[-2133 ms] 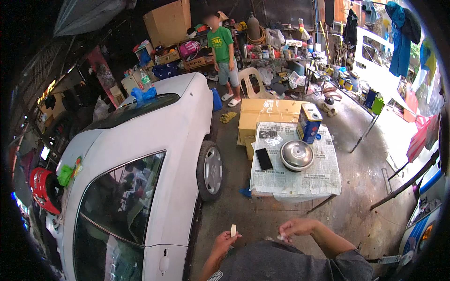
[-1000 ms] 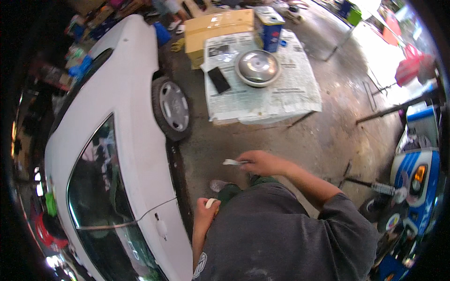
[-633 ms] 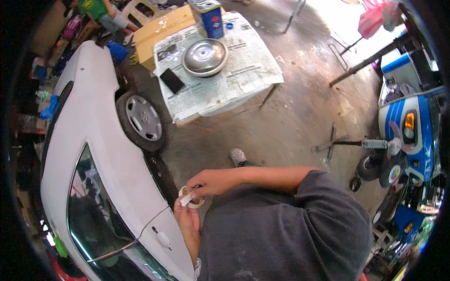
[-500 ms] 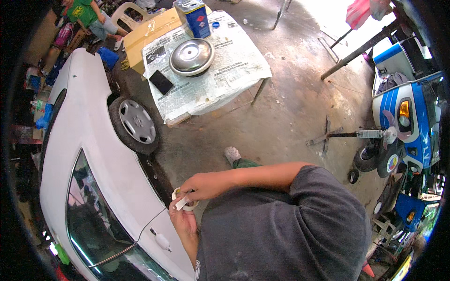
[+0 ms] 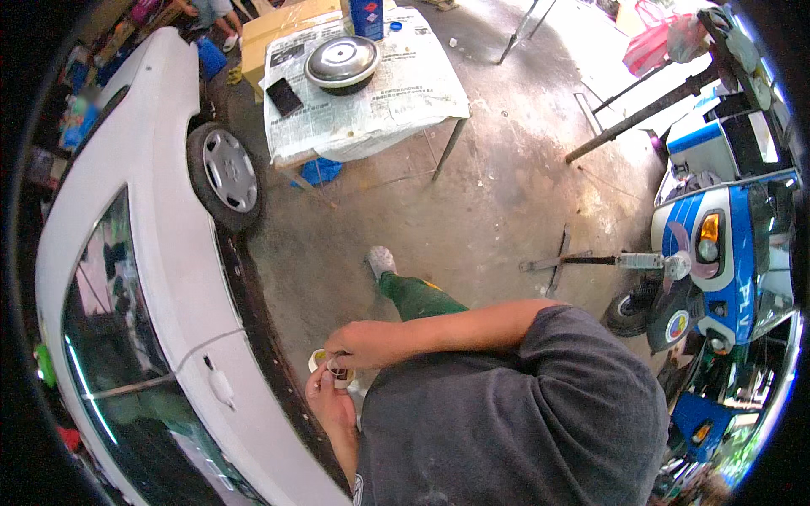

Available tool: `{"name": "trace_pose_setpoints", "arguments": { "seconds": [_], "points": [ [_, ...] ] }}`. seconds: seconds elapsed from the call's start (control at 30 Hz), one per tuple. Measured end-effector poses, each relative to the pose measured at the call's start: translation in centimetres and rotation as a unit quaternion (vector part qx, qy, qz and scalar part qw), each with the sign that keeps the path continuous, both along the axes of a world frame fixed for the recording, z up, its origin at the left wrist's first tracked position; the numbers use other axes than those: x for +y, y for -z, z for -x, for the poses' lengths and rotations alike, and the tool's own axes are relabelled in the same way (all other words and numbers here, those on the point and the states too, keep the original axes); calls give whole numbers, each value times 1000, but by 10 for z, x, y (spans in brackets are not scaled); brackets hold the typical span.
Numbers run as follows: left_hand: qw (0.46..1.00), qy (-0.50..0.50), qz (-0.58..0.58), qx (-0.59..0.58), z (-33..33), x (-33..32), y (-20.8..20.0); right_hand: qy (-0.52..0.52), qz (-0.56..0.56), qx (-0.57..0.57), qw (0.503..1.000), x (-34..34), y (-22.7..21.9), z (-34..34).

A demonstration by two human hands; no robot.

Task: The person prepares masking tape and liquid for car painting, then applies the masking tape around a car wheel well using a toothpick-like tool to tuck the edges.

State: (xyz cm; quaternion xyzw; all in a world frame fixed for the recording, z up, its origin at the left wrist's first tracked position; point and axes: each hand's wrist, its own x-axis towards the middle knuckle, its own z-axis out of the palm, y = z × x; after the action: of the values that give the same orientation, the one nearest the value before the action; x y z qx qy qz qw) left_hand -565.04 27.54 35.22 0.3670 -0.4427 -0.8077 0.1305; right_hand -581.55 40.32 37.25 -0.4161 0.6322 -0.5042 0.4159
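Lower centre-left of frame: your left hand comes up from below, grasping a pale, ring-shaped roll of tape. Your right hand reaches across from the right, fingers bent down over the roll. A small whitish strip shows between the hands; cannot tell whether the right fingers pinch it or only press on the roll. The roll sits just beside the lower flank of a white car, which fills the left of frame; its black tyre with grey wheel cover stands above your hands.

Top centre: a metal-legged table spread with newspaper. On it, a shiny domed metal lid, a flat black phone left of the lid, a blue rectangular tin cut by the top edge, and a small round blue cap near the tin. Brown cardboard box behind. Crumpled blue plastic lies below the table. Right of frame: a blue-and-white vehicle front with an orange lamp.
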Motion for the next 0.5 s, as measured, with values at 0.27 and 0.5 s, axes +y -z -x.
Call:
{"name": "trace_pose_setpoints", "arguments": {
  "seconds": [0.27, 0.5],
  "points": [
    [995, -84, 51, -32, -65, 83, 13, -21, -63, 3, 998, 57, 5, -74],
    [993, -24, 110, -31, -38, 137, 6, 73, -76, -38, 994, 124, -17, -62]
  ]
}}
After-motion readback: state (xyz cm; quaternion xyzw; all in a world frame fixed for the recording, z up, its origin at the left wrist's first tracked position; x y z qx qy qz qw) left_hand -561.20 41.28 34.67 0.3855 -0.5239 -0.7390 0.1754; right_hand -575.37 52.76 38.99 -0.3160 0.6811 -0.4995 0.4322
